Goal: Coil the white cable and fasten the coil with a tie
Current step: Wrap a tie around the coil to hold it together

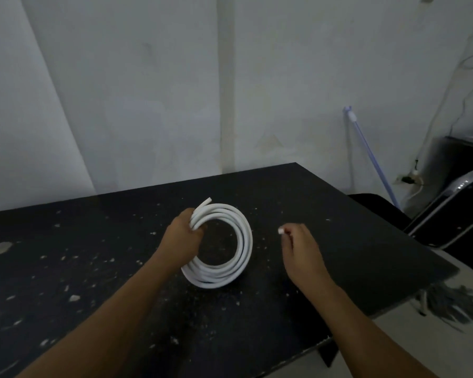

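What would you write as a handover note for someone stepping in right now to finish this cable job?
Left hand: gripping the cable coil at its upper left, holding it tilted up with its bottom on the black table.
Right hand: apart from the coil, pinching a small white piece, possibly the tie; too small to tell.
Done: cable is coiled, one end sticking out at the top.
Left: fasten the coil with a tie; none is on it yet.

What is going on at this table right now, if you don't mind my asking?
A person is bundling a white cable over a black table. The left hand grips the finished coil, held tilted. The right hand, apart from the coil, pinches a small white piece, possibly the tie. No tie is on yet.
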